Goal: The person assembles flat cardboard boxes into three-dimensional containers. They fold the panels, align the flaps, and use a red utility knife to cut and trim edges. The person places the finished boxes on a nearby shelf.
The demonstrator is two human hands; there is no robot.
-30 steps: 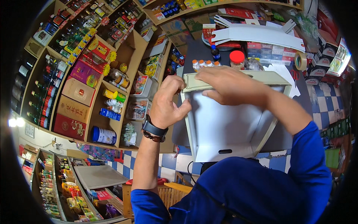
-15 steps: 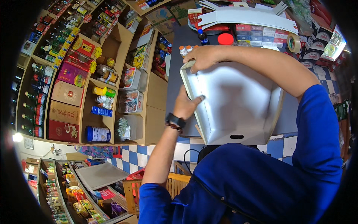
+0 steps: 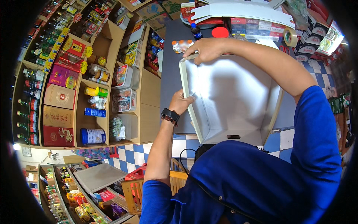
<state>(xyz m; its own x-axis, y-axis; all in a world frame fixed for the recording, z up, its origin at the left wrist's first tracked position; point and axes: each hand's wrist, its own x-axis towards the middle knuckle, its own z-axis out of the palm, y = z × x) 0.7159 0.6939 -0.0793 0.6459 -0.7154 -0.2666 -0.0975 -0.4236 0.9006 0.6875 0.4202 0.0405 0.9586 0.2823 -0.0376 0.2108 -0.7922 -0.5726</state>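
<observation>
A large open white box (image 3: 235, 100) stands in front of me, tilted toward me, its inside bare and shadowed. A dark oval hand slot (image 3: 234, 136) is cut into its near wall. My left hand (image 3: 180, 102) grips the left wall, thumb over the rim and fingers hidden outside. Reaching across the far side, my right hand (image 3: 207, 50) holds the far left corner, with its fingers wrapped over the edge. Just beyond that corner stand small orange-capped bottles (image 3: 181, 45).
A dark counter (image 3: 171, 74) lies under the box. Behind it are a blue-capped dark bottle (image 3: 195, 31), a red round lid (image 3: 220, 32), stacked small packs (image 3: 257, 28), a tape roll (image 3: 290, 37) and a white cut-out panel (image 3: 242, 12). Wooden shelves (image 3: 149, 108) with goods fill the left.
My left hand has shifted slightly outward and its thumb now rests nearer the rim. My right hand keeps its hold on the corner. The surroundings have slid a little left in view.
</observation>
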